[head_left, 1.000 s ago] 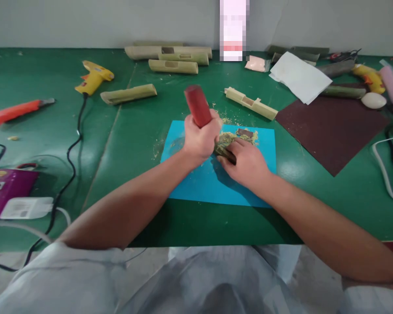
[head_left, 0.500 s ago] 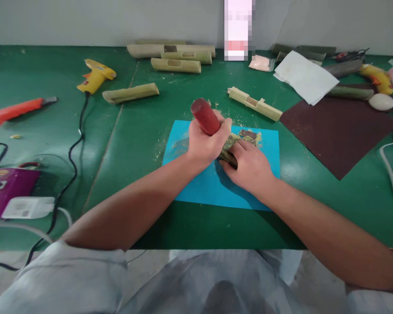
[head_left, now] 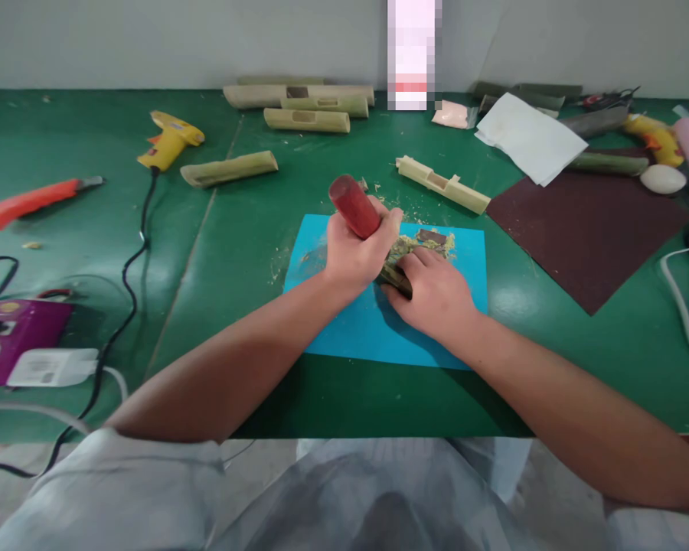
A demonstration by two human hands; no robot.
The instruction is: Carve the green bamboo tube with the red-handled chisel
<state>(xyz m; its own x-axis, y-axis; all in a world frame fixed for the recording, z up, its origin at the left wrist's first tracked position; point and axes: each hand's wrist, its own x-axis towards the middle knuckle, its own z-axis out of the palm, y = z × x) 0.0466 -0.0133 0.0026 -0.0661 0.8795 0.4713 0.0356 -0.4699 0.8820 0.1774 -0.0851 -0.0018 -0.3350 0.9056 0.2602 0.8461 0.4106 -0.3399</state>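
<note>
My left hand (head_left: 357,249) is closed round the thick red handle of a tool (head_left: 354,207), which leans up and to the left. The hand hides the tool's working end. Beside it my right hand (head_left: 436,291) grips a short greenish bamboo piece (head_left: 396,277) and presses it down on a blue sheet (head_left: 344,333). The bamboo's far part is covered by my fingers. Pale shavings (head_left: 405,245) lie heaped behind the hands, with a small brown flat piece (head_left: 432,236) among them.
Cut bamboo tubes (head_left: 307,120) lie at the back, one tube (head_left: 230,168) nearer on the left and a notched one (head_left: 442,184) behind the sheet. Left are a yellow glue gun (head_left: 172,141), an orange knife (head_left: 34,203) and a purple power box (head_left: 28,329). Brown sheet (head_left: 586,252) lies right.
The whole view has shifted slightly. Both hands keep their grips in nearly the same place, and the red handle is tilted a little further left.
</note>
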